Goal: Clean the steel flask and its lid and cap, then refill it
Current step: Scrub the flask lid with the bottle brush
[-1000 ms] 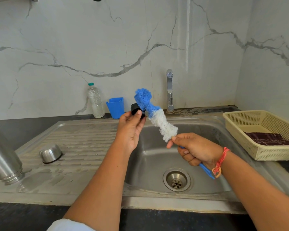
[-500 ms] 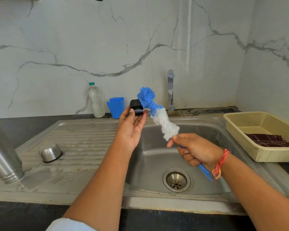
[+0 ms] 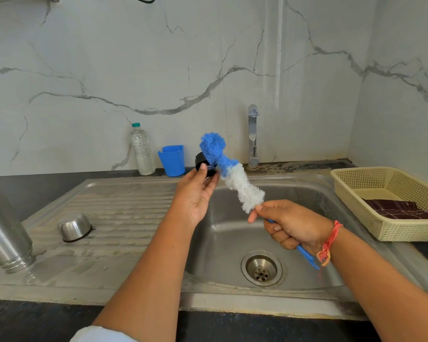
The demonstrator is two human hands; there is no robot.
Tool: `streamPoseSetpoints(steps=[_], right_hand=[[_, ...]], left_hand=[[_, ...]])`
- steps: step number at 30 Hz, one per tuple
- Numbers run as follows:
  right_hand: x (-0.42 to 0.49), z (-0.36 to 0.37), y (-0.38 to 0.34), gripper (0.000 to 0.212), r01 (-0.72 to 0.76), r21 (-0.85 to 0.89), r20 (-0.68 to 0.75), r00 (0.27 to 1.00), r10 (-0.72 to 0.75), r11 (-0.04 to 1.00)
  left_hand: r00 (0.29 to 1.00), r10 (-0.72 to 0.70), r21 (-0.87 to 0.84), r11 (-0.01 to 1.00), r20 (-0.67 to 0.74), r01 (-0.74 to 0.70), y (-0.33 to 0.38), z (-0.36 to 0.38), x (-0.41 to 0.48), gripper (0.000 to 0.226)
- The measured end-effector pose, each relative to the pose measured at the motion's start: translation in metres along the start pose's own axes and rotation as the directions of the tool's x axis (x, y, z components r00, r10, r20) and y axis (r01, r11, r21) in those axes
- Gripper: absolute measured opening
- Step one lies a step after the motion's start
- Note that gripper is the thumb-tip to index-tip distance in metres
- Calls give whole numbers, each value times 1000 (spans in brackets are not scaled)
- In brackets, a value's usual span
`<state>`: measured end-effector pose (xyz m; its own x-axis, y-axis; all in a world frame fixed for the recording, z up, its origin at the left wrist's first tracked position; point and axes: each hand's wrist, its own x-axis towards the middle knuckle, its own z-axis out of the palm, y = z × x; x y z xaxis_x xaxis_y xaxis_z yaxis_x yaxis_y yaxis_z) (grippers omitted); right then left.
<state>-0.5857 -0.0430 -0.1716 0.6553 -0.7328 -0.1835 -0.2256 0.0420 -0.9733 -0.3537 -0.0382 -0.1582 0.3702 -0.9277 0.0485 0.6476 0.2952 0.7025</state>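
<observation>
Midair: left hand [image 3: 195, 196], lid [image 3: 201, 162]; right hand [image 3: 295, 224], brush [image 3: 234, 175].

**Head count at the sink**

You've got two hands in shot: one left hand [image 3: 195, 197], one right hand [image 3: 295, 225]. One brush [image 3: 236, 180]. One black lid [image 3: 200, 160]. Steel pieces next: one flask [image 3: 3, 230], one cap [image 3: 74, 227]. One bottle [image 3: 142, 151], one blue cup [image 3: 172, 160], one tap [image 3: 253, 134]. One basket [image 3: 405, 230]. One sink [image 3: 220, 243], with one drain [image 3: 262, 267].
</observation>
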Motion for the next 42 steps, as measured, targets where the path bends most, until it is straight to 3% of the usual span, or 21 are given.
streamPoseSetpoints(steps=[6,11,16,19,31,42], right_hand=[[-3,-3,1,33,-24,3,5,1000,24,1000],[2,-1,1,33,-11,51,-24,1000,12,999],[-1,1,2,33,-35,15,22,999,35,999],[2,3,1,33,-17,21,-17,1000,18,1000],[0,2,0,36,12,32,-49,999,-11,999],[-1,3,1,33,-41,-36,66,997,44,998]], left_hand=[[993,81,-17,996,-90,-83,2,-4,4,23],[996,91,152,984,-16,-87,-6,0,1,33],[985,132,65,990,-114,-125,-1,-5,4,38],[992,84,79,994,-96,-77,-6,-1,1,39],[1000,3,-158,987,-27,-7,-1,4,2,28],[992,35,-108,993,-121,-49,0,-5,4,23]])
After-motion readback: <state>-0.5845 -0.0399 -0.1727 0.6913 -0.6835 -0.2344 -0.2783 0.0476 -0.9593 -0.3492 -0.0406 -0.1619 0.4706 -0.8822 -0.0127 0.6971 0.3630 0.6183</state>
